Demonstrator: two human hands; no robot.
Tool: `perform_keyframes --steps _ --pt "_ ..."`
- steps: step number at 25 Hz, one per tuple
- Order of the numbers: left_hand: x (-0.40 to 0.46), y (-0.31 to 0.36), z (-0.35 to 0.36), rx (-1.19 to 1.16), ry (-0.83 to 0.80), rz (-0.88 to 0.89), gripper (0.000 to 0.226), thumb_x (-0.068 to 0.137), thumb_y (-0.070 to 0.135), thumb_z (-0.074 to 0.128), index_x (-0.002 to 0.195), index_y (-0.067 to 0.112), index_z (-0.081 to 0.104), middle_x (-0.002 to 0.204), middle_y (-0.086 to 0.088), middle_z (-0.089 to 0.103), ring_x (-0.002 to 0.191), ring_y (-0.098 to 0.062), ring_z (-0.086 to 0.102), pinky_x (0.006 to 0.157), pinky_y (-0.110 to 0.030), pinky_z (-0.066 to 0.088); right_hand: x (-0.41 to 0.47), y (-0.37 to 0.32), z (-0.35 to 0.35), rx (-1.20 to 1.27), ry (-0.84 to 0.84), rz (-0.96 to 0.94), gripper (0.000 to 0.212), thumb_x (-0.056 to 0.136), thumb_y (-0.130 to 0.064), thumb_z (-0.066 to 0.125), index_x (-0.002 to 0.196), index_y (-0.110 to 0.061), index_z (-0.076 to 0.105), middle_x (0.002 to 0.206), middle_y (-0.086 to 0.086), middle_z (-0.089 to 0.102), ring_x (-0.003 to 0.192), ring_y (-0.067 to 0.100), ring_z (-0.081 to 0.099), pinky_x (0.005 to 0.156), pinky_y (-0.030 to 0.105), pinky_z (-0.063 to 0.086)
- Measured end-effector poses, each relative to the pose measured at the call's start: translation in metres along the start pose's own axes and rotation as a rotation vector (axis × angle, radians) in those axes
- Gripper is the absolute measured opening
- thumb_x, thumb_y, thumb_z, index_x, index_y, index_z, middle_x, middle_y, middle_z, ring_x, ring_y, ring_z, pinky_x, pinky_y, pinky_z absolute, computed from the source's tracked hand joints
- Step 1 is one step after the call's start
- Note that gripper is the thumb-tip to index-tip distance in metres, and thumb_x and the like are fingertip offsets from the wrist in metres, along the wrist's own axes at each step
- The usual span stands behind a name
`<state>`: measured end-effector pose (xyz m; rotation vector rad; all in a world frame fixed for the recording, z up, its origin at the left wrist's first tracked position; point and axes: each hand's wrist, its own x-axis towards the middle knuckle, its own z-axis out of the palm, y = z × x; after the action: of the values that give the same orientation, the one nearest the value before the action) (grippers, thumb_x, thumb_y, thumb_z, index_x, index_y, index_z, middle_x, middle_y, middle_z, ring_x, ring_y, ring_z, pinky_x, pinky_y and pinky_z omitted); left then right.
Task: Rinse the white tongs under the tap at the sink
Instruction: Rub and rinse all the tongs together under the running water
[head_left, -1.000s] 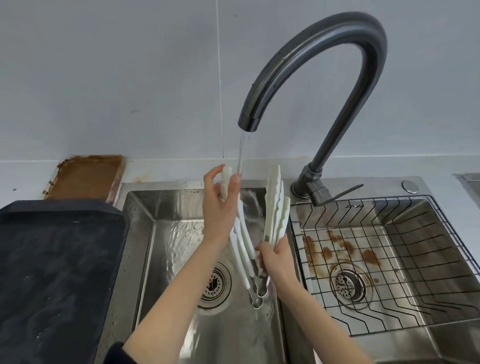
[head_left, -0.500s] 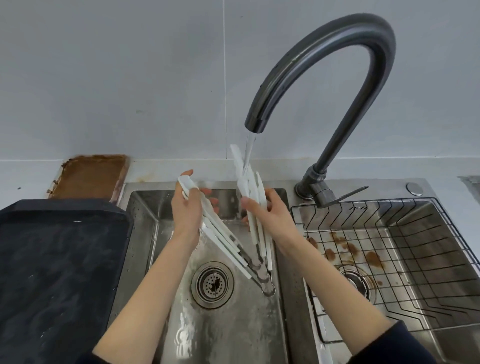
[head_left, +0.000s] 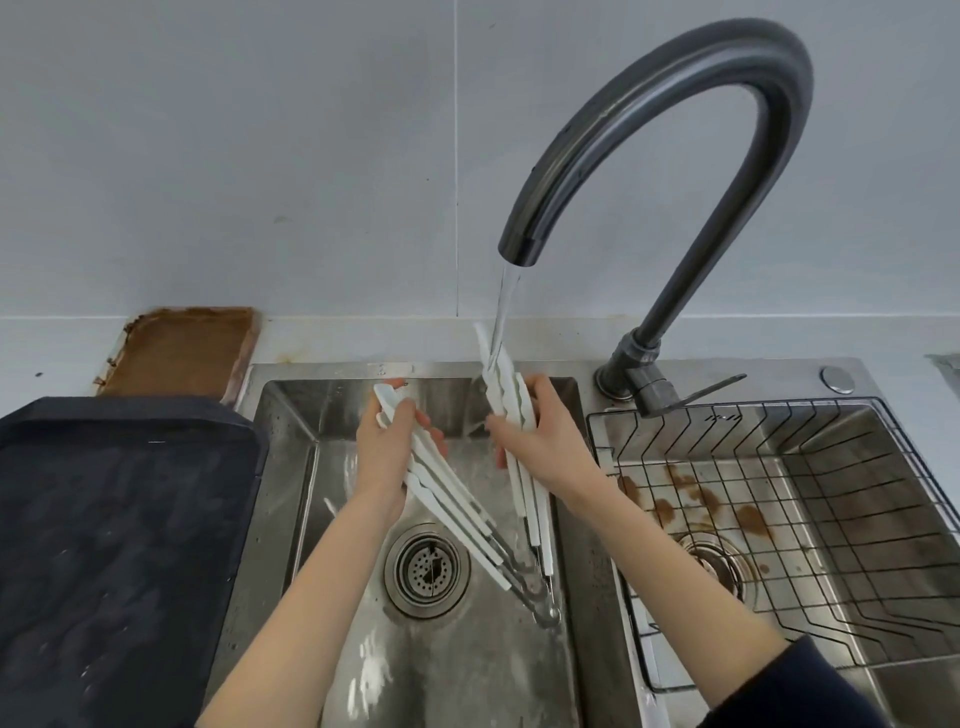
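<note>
Several white tongs are spread in a V over the left sink basin (head_left: 291, 467), joined at their metal hinge ends low in the basin. My left hand (head_left: 384, 452) grips the left arms of the white tongs (head_left: 452, 514). My right hand (head_left: 540, 441) grips the right arms, whose white tips (head_left: 501, 374) stand up into the water stream. The dark curved tap (head_left: 675, 104) is running, and its stream falls onto those tips.
A black wire rack (head_left: 779, 519) sits in the stained right basin. A dark tray (head_left: 114, 545) lies on the counter at left, with a rusty brown tray (head_left: 182, 348) behind it. The drain (head_left: 426, 569) lies below the tongs. The tap's lever (head_left: 696, 389) points right.
A second ago the left arms of the tongs were under the stream; both hands shifted left, and now the right arms' tips are in the water. Little moved in the last half second.
</note>
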<state>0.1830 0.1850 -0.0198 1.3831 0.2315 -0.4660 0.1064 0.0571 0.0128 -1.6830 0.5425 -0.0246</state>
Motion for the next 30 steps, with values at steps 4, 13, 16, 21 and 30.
perform_keyframes --steps 4,13,16,21,30 --pt "-0.004 -0.003 -0.001 -0.027 -0.037 -0.074 0.012 0.093 0.024 0.05 0.104 0.021 0.055 0.063 -0.003 0.057 0.043 -0.011 0.06 0.046 -0.025 0.053 -0.001 -0.01 0.0 -0.043 -0.052 -0.075 0.039 0.091 -0.035 0.051 0.127 -0.04 0.036 0.085 -0.024 0.054 0.065 -0.003 0.056 0.058 0.001 0.045" --pt "-0.001 -0.002 0.002 -0.04 -0.067 -0.099 0.014 0.093 0.017 0.05 0.106 0.015 0.057 0.076 -0.006 0.06 0.05 -0.007 0.067 0.051 -0.024 0.058 0.006 -0.021 0.009 -0.174 0.076 -0.111 0.016 0.083 -0.022 0.059 0.087 -0.016 0.044 0.067 -0.001 0.05 0.061 0.019 0.051 0.055 0.031 0.044" --pt "0.002 0.005 0.008 -0.015 -0.078 -0.084 0.014 0.092 0.02 0.052 0.101 0.011 0.057 0.074 -0.004 0.063 0.052 -0.008 0.068 0.052 -0.026 0.058 0.012 -0.029 0.01 -0.24 0.186 -0.157 0.027 0.081 -0.034 0.064 0.081 -0.016 0.043 0.062 -0.001 0.048 0.056 0.018 0.049 0.053 0.032 0.042" --pt "0.005 0.025 0.027 0.119 -0.143 -0.019 0.021 0.088 0.032 0.056 0.079 0.013 0.056 0.058 0.0 0.061 0.053 -0.018 0.062 0.061 -0.034 0.055 0.009 -0.023 -0.008 -0.111 0.333 -0.109 0.013 0.089 -0.028 0.053 0.086 -0.017 0.048 0.069 0.009 0.057 0.059 0.021 0.055 0.061 0.04 0.052" --pt "-0.007 0.034 0.07 0.536 -0.248 0.196 0.038 0.088 0.051 0.043 0.085 0.014 0.049 0.067 -0.004 0.057 0.059 -0.007 0.057 0.046 -0.003 0.041 0.0 -0.001 -0.027 0.217 0.489 0.076 0.015 0.087 -0.013 0.054 0.073 -0.018 0.052 0.06 -0.001 0.053 0.051 0.011 0.05 0.057 0.024 0.046"
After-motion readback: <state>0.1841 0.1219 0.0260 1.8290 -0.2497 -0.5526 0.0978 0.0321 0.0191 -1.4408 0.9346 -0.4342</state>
